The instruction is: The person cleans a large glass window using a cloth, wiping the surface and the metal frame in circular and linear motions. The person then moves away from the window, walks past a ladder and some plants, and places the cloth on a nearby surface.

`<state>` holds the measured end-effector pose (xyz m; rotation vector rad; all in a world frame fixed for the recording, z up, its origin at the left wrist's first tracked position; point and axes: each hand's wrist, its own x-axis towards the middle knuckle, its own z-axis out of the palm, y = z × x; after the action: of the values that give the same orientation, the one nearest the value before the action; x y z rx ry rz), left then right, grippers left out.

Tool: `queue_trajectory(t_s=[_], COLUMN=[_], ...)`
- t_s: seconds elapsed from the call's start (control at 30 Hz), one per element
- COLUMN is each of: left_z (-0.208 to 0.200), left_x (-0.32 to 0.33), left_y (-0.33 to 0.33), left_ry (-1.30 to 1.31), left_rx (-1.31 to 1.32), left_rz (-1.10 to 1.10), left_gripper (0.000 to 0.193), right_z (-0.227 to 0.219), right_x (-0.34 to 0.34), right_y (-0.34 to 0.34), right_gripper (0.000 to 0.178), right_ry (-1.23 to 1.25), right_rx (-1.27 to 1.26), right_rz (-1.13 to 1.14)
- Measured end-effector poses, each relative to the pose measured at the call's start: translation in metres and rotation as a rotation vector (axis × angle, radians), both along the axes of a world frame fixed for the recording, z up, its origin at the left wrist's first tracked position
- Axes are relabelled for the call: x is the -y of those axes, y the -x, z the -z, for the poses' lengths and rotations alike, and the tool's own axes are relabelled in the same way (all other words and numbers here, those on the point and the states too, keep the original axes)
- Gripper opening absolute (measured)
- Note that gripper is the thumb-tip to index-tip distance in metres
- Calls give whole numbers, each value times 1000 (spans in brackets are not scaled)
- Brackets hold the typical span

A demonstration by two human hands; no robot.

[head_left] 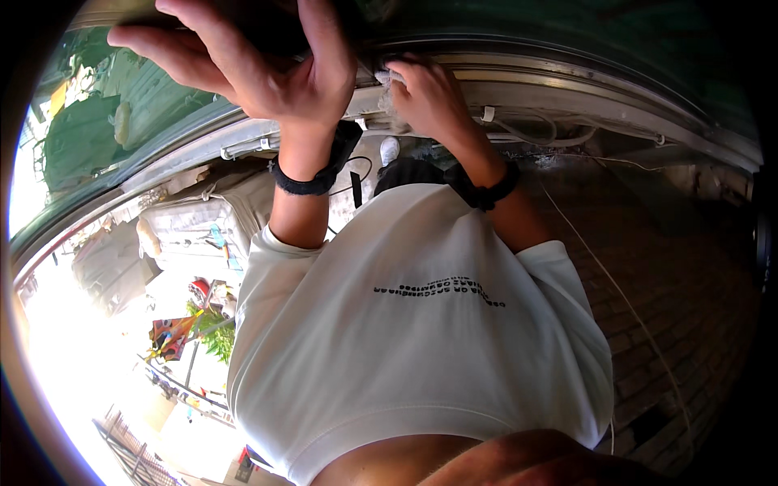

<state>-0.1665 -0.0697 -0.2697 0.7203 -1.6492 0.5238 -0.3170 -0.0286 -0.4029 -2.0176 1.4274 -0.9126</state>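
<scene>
Glossy green pane [158, 91]; left hand [279, 81], grip wide; right hand [429, 95] pinching crumpled cloth [389, 80].

1. White is recorded on the shirt [421, 356], marked with rows of black print [429, 292].
2. Plain black is noted on the wristbands [305, 184].
3. A green tint is observed in the glass [101, 134].
4. Greyish white is found on the cloth [389, 79].
5. Silver-grey is recorded on the rail [559, 78].
6. A dark brown block pattern is noted on the brickwork [624, 304].
7. Bright green is seen on the plant [217, 336].
</scene>
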Motion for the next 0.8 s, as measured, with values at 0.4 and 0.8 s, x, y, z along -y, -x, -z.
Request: queue_trajectory(t_s=[0.4, 0.8], left_z=[0, 12], left_x=[0, 11], left_y=[-11, -8], left_ry=[110, 107], left_rx=[126, 63], left_rz=[-301, -186], left_gripper=[75, 88], right_z=[-24, -13], right_x=[-18, -7], right_y=[104, 67], right_gripper=[34, 29], right_ry=[-132, -144], right_rx=[-267, 237], right_rz=[206, 18])
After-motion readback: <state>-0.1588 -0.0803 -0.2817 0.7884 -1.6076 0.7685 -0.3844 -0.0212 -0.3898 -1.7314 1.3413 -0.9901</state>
